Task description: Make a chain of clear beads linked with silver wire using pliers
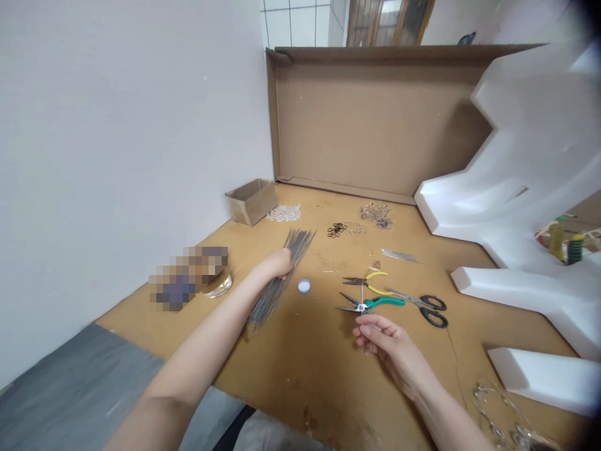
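Soft, fairly even light leaves the desk (323, 388) moderately bright, with a dim shadow toward its near side. Behind the desk, the panel (361, 125) darkens beside the foam (530, 119), and glare whitens a pane of the door (389, 22). Right of the desk, the foam looks stretched and soft, blackening at its outer edge. On the desk, the wires (272, 297) blur together; at its left, pixel blocks (181, 282) hide detail.

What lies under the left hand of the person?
Under the left hand is a bundle of thin grey rods, showing on both sides of it. The stretch beneath the hand is covered and cannot be seen.
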`<move>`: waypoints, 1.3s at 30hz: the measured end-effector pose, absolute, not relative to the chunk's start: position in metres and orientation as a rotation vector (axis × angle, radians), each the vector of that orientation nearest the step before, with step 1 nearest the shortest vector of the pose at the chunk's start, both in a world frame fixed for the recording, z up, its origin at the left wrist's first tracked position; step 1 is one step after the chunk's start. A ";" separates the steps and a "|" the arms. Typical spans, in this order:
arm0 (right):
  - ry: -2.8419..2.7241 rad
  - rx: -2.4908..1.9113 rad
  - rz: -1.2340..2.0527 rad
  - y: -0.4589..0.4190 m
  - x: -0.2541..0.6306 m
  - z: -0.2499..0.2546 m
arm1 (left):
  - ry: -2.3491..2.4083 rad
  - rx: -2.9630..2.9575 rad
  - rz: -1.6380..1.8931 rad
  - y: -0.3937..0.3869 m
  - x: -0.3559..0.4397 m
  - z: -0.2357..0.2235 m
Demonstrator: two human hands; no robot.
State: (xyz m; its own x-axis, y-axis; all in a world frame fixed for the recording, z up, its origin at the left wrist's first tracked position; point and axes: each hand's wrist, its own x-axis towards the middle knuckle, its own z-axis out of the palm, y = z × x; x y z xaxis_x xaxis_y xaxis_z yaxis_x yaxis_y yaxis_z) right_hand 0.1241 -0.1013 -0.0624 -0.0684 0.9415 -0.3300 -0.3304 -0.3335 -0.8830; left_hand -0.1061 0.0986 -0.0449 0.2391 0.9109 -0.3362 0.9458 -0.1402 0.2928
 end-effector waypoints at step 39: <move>-0.815 -1.222 1.568 -0.101 0.117 -0.059 | 0.709 1.319 0.846 0.004 -0.050 -0.013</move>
